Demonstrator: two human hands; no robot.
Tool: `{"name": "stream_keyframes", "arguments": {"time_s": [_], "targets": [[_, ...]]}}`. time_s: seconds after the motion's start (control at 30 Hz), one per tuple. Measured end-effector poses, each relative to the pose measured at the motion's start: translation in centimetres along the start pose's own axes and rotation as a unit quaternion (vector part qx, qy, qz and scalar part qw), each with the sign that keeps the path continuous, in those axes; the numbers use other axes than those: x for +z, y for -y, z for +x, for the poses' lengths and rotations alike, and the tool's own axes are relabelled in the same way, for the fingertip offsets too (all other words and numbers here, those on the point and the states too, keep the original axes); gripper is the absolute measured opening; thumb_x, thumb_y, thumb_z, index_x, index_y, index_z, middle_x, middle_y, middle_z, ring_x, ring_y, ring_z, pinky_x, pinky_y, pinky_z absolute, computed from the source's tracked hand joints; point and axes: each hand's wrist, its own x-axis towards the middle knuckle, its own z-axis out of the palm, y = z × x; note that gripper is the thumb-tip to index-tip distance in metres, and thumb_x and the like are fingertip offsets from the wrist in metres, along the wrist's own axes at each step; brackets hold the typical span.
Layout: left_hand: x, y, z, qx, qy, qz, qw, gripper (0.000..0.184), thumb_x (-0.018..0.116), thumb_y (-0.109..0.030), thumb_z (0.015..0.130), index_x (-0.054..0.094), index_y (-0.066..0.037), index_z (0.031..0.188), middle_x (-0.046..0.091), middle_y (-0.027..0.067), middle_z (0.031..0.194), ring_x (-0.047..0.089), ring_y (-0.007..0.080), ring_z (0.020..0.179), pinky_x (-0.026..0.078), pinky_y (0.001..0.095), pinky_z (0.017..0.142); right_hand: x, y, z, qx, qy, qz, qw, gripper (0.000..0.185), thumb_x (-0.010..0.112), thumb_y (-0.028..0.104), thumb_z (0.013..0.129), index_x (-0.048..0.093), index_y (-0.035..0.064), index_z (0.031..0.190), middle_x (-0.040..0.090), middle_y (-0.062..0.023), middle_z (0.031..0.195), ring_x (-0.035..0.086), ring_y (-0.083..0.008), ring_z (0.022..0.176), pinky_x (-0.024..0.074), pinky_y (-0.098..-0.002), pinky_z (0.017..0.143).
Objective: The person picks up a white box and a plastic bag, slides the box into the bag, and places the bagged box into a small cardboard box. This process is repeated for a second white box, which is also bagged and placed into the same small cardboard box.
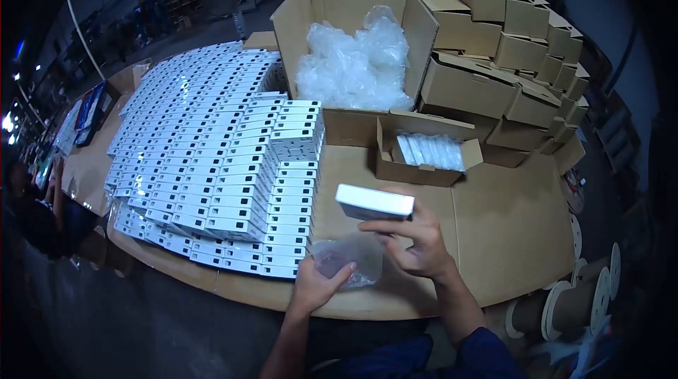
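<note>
My right hand (417,238) grips a flat white box (374,200) by its right end, holding it tilted above the table. Lower and to the left, my left hand (321,283) pinches a clear plastic bag (353,259) between thumb and fingers. The bag hangs just under the white box, apart from it. Left of my hands stand rows of stacked white boxes (205,160) with small dark square openings on their ends. Beyond my right hand, an open cardboard carton (395,167) holds several white boxes wrapped in plastic (431,151).
A large open carton (291,22) full of clear plastic bags (353,61) stands at the back. Closed brown cartons (473,86) are piled at the back right. Cable spools (575,301) sit below the cardboard-covered table (515,231). Another person (42,202) is at the far left.
</note>
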Motion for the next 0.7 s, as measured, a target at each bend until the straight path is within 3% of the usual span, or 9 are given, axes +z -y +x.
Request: {"name": "stream_keyframes", "arguments": {"time_s": [0.07, 0.13, 0.37, 0.7], "targets": [[0.1, -1.4, -0.6, -0.017, 0.017, -0.004, 1.000, 0.032, 0.083, -0.012, 0.087, 0.071, 0.004, 0.112, 0.077, 0.0102, 0.099, 0.071, 0.0149, 0.089, 0.057, 0.0299, 0.081, -0.8, -0.6, 0.0, -0.001, -0.033, 0.001, 0.999, 0.055, 0.061, -0.018, 0.067, 0.080, 0.0090, 0.111, 0.066, -0.0181, 0.122, 0.062, -0.0336, 0.115, 0.0525, -0.0420, 0.095], [0.1, -1.6, -0.7, -0.040, 0.036, 0.022, 0.998, 0.030, 0.082, -0.013, 0.087, 0.073, 0.004, 0.109, 0.077, 0.0102, 0.097, 0.071, 0.0144, 0.088, 0.057, 0.0290, 0.080, -1.9, -0.8, 0.2, 0.016, -0.020, 0.070, 0.997, 0.056, 0.059, -0.019, 0.067, 0.079, 0.0084, 0.111, 0.070, -0.0161, 0.113, 0.063, -0.0322, 0.107, 0.0527, -0.0393, 0.089], [0.4, -1.5, 0.1, -0.030, 0.038, 0.016, 0.999, 0.026, 0.082, -0.014, 0.088, 0.074, 0.004, 0.105, 0.077, 0.0090, 0.094, 0.071, 0.0134, 0.085, 0.057, 0.0286, 0.079, -3.5, -1.4, 0.4, -0.024, 0.026, 0.117, 0.993, 0.052, 0.057, -0.015, 0.065, 0.077, 0.0060, 0.109, 0.071, -0.0135, 0.106, 0.063, -0.0297, 0.096, 0.0514, -0.0370, 0.083], [0.7, -1.2, 0.2, -0.048, 0.049, 0.035, 0.997, 0.023, 0.080, -0.012, 0.088, 0.072, 0.002, 0.105, 0.076, 0.0091, 0.098, 0.071, 0.0147, 0.090, 0.056, 0.0312, 0.083, -4.1, -1.2, 0.9, -0.015, 0.073, 0.147, 0.986, 0.048, 0.057, -0.011, 0.065, 0.077, 0.0045, 0.106, 0.069, -0.0163, 0.106, 0.064, -0.0303, 0.094, 0.0512, -0.0369, 0.082]]}}
